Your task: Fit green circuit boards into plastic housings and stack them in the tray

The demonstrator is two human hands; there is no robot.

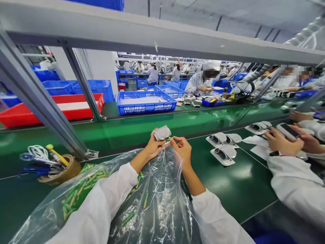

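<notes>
A light grey curved plastic housing [162, 133] is gripped by my left hand [152, 146], fingers closed round its left side. My right hand [182, 149] is closed in a pinch at the housing's right edge, on a small green piece [169, 138] that touches the housing. Below both hands spreads a clear plastic bag [162, 193]. Many small green-and-yellow pieces [83, 186] lie in it at the left, with a few loose ones nearer the middle. Several similar grey housings [224, 153] rest on the green bench to the right of my right hand.
A tape roll [57, 173] holds pens, scissors and cable at the left. Metal frame posts [81, 81] and a beam cross in front. Beyond stand a red tray [63, 108] and a blue basket [146, 107]. At the right, a co-worker's hands [285, 144] hold a grey device.
</notes>
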